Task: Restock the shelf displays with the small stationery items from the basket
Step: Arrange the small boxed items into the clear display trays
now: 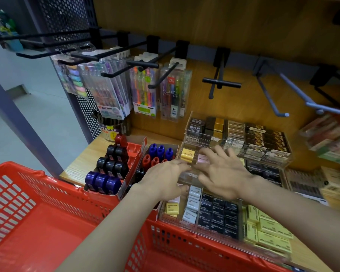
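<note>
A red plastic basket [37, 213] fills the lower left, its floor bare where I can see it. On the wooden shelf stands a clear tiered acrylic display [210, 138] holding rows of erasers. My left hand [165, 179] and my right hand [224, 173] are both over its middle tier, beside a yellow eraser [187, 155] and a pink eraser [203, 159]. My right hand's fingers are spread and reach over the pink eraser. My left hand's fingertips are curled at the tier's front edge; what they touch is hidden.
Cardboard trays of black, blue and red round sharpeners [110, 167] stand left of the display. Pen packs [143, 89] hang on black hooks above; several hooks [220, 81] to the right are bare. More boxed goods [306, 185] lie at right.
</note>
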